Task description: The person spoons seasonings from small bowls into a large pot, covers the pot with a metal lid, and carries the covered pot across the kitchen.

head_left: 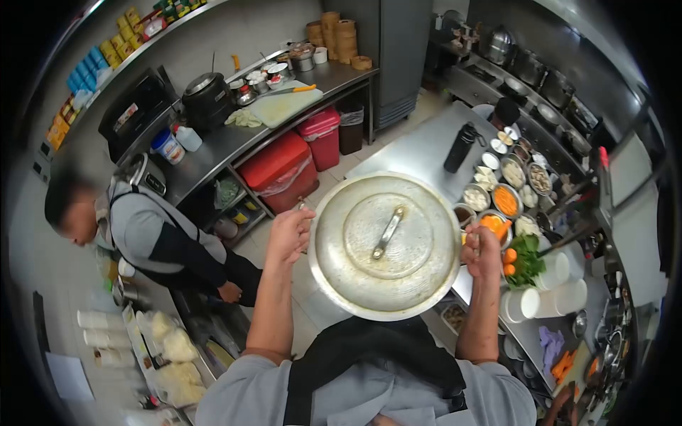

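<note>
A large round aluminium pot, topped by a worn metal lid [355, 273] with a strap handle [388, 233], is held up in front of my chest. The lid covers nearly all of the pot's body from above. On its left side my left hand [289, 236] is closed, with a bit of a side handle showing by the fingers. My right hand [482, 250] is closed at the opposite side, where the handle is hidden. Just beyond that hand are orange pieces [495, 226], carrots [509, 261] and leafy greens [526, 259] on the steel counter.
The steel counter [408, 145] bears a black bottle [462, 149], bowls of chopped ingredients and white tubs [522, 304]. A co-worker [153, 224] stands at my left. Red bins [280, 174] sit under the far bench, which holds a cutting board [277, 106] with a knife. Stoves line the far right.
</note>
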Demonstrator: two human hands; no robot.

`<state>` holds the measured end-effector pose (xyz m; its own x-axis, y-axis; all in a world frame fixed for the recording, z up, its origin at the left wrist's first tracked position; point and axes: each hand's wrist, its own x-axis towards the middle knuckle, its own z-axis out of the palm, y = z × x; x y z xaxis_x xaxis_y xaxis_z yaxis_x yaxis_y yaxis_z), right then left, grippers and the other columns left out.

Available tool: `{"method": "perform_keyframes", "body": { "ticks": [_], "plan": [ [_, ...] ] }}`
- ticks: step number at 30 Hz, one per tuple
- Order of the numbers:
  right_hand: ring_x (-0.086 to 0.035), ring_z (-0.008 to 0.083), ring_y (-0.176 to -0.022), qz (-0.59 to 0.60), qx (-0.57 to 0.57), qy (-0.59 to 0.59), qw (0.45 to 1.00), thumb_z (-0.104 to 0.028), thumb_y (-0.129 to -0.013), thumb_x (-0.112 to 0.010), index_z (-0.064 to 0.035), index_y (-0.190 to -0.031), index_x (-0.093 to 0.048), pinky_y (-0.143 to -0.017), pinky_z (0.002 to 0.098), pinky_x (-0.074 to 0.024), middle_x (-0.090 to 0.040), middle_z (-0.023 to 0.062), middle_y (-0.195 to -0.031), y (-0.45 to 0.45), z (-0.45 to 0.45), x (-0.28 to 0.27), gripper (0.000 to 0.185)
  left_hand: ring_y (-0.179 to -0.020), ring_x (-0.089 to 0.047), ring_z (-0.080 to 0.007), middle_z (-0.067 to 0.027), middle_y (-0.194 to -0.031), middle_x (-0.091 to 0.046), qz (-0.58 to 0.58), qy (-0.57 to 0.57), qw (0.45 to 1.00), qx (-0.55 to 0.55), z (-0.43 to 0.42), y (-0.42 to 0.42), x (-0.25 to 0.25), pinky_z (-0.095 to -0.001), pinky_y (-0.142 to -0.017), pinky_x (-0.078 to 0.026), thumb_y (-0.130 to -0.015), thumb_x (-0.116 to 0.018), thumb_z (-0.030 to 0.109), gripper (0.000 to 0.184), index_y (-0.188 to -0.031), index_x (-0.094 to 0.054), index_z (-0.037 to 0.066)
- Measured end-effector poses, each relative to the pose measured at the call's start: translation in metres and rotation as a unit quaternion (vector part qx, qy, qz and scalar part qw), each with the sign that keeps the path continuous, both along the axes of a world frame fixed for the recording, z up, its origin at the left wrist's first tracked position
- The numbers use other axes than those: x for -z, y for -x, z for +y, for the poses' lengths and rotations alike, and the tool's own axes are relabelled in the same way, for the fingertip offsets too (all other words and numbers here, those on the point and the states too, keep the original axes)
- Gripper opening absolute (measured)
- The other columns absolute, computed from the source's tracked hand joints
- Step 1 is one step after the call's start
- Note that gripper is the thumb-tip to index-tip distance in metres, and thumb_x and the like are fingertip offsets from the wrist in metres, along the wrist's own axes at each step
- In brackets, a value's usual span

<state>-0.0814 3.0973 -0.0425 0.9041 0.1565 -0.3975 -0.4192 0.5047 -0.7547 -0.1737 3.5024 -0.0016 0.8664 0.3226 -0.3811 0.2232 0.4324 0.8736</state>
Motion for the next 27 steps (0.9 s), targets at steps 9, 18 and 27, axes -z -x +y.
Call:
{"method": "perform_keyframes", "body": {
  "ticks": [9, 18, 27],
  "plan": [
    [-0.030, 0.0051, -0.043, 0.003, 0.026, -0.027, 0.999, -0.028, -0.088, -0.060, -0.0053, -0.089, -0.058, -0.037, 0.0224, -0.0197, -0.043, -0.0026, -0.063, -0.209, 0.132, 0.005, 0.022, -0.038, -0.033, -0.0065, 0.0018, -0.061, -0.041, 0.016, 0.028, 0.999, 0.041, 0.130, -0.231, -0.007, -0.0221, -0.033, -0.026, -0.094, -0.049, 0.010, 0.018, -0.091, -0.060, -0.004],
    [-0.025, 0.0044, -0.043, -0.036, 0.091, 0.015, 0.995, -0.029, -0.088, -0.063, -0.0058, -0.082, -0.056, -0.039, 0.0241, -0.0151, -0.041, -0.0047, -0.062, -0.368, 0.275, 0.003, 0.025, -0.036, -0.031, -0.0063, 0.0024, -0.060, -0.039, -0.018, 0.037, 0.991, 0.128, 0.282, -0.440, 0.023, -0.0215, -0.031, -0.025, -0.095, -0.048, 0.016, 0.023, -0.099, -0.058, -0.005],
    [-0.025, 0.0043, -0.043, 0.004, 0.211, 0.026, 0.977, -0.028, -0.088, -0.063, -0.0083, -0.076, -0.055, -0.039, 0.0245, -0.0156, -0.039, -0.0065, -0.058, -0.468, 0.387, 0.035, 0.024, -0.036, -0.030, -0.0065, 0.0026, -0.060, -0.039, 0.016, 0.025, 0.972, 0.234, 0.384, -0.648, 0.052, -0.0222, -0.032, -0.024, -0.097, -0.051, 0.016, 0.021, -0.098, -0.061, -0.002]
  ]
}}
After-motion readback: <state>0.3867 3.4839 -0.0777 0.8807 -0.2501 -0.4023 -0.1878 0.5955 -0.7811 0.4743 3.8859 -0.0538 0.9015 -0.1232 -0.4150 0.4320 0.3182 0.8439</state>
